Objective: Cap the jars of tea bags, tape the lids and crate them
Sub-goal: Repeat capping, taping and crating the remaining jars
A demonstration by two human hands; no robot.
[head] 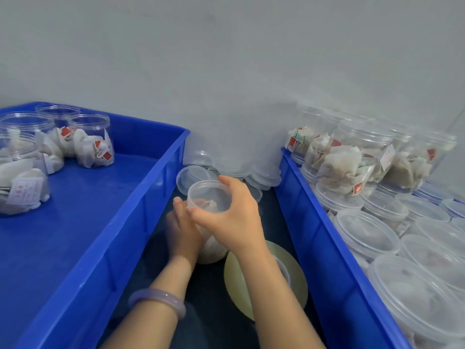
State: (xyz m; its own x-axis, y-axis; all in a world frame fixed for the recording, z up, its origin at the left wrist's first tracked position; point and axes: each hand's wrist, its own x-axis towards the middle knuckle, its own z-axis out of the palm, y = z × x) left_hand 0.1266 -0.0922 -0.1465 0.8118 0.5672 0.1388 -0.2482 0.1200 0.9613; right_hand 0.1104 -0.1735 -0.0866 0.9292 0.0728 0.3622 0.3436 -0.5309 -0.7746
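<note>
Bracelet point(157, 301) on left wrist. Tape roll point(298, 284) flat on counter point(201, 306) under right forearm. Jar point(213, 251) between two crates point(100, 235) — left hand point(181, 230) grips its side, right hand point(232, 215) curls round lid point(206, 193) on top.

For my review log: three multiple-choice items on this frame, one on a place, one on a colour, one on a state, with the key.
1. Where does the tape roll lie?
A. Between the left crate and the right crate
B. Inside the right crate
C. Inside the left crate

2. What colour are the crates?
A. Green
B. Blue
C. Grey

3. What is the right hand doing?
A. Lying flat
B. Pulling tape
C. Gripping the top of the jar

Key:
1 A, it lies flat in the dark gap between them.
2 B, both walls are blue.
3 C, its fingers curl round the top while the left hand holds the body.
</note>
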